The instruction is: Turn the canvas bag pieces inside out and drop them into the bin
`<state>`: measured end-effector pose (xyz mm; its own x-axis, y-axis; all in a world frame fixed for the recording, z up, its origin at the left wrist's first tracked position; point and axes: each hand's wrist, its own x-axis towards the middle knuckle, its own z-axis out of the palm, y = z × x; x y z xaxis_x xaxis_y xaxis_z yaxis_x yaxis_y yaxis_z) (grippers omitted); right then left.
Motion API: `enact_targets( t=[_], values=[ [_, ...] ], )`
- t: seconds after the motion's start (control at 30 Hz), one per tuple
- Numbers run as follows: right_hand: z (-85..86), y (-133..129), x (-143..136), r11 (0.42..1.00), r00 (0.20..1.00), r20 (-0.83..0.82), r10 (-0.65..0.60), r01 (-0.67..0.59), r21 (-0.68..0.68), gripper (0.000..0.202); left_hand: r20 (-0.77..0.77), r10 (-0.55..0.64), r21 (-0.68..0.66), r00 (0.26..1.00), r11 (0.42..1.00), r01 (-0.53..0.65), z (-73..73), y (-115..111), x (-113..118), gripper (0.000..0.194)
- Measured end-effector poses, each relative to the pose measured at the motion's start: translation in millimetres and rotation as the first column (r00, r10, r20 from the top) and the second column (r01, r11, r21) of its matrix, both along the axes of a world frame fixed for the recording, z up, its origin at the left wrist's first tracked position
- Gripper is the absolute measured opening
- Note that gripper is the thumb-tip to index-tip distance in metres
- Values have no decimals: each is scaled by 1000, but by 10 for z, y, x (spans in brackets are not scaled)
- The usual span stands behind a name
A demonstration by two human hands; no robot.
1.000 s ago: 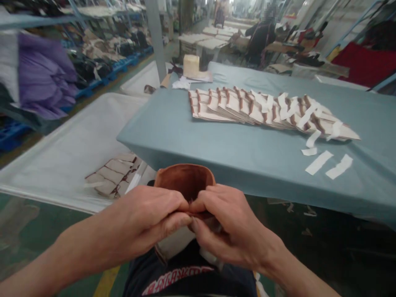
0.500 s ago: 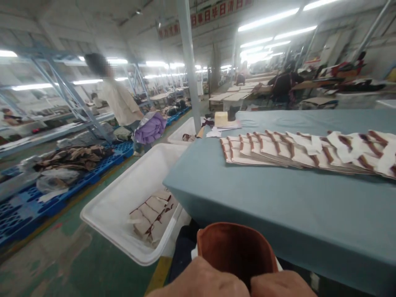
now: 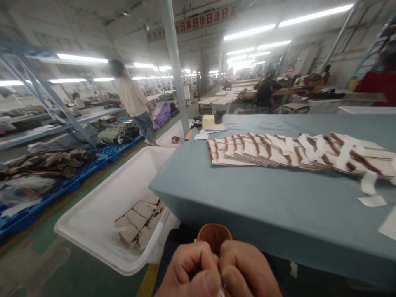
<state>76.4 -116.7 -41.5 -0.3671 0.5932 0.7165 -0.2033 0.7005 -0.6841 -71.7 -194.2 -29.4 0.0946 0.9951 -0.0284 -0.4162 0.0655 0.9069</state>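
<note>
Pinching the near side of a reddish-brown, open-mouthed, soft-looking piece [image 3: 214, 234] between left hand [image 3: 192, 268] and right hand [image 3: 249, 268], both closed and nearly touching, just short of the blue-cloth-covered tabletop [image 3: 247, 202]. Best to match edges evenly, pinch lightly and avoid crushing the mouth. Farther off, lying overlapped on the tabletop, brown-trimmed cream fabric pieces [image 3: 252, 154].

Factory floor, likely sewing/garment type: cloth-covered worktable [image 3: 192, 177] with overlapping fabric pieces [image 3: 278, 152], white bin [image 3: 93, 218] of similar pieces, blue pallets [image 3: 71, 181] under piled cloth, tube lights [image 3: 315, 15], red-character banner [image 3: 204, 21], people [image 3: 133, 97] among long tables.
</note>
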Motion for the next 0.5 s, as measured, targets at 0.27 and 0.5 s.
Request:
enact_targets(
  t=[0.27, 0.5],
  values=[
    [281, 173, 56, 955, 958, 195, 209, -158, -250, 56, -323, 30, 100, 946, 995, 3, 3, 100, -302, 74],
    [376, 119, 187, 963, 943, 255, 215, -160, -218, 57, -589, -85, 121, 804, 974, 191, 316, 288, -413, 60]
  ],
)
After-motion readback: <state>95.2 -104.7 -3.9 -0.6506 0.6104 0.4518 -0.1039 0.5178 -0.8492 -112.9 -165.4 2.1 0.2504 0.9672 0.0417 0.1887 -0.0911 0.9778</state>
